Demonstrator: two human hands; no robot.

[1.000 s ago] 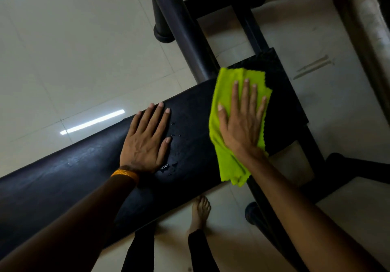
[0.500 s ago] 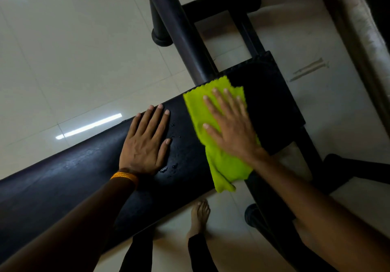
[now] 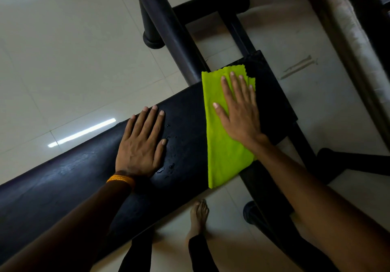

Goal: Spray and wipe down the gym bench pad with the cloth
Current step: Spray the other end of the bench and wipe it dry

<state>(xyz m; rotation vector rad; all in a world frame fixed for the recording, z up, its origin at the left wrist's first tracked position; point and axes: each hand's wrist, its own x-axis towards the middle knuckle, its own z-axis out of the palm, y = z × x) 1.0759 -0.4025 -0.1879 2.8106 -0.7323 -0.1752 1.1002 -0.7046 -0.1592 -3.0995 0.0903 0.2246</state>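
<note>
Black padded gym bench [image 3: 190,111] carries both flat hands. Right hand [image 3: 240,111] presses the lime-green microfibre cloth [image 3: 223,157]. Left hand [image 3: 141,145] rests open, fingers straight.

One long black vinyl bench pad [image 3: 73,183]; one lime-green microfibre cloth [image 3: 223,155]; two bare hands, left hand [image 3: 139,145] and right hand [image 3: 240,113]; one orange braided wristband [image 3: 121,180]; one bare foot [image 3: 198,217]; several water droplets [image 3: 171,165]
</note>
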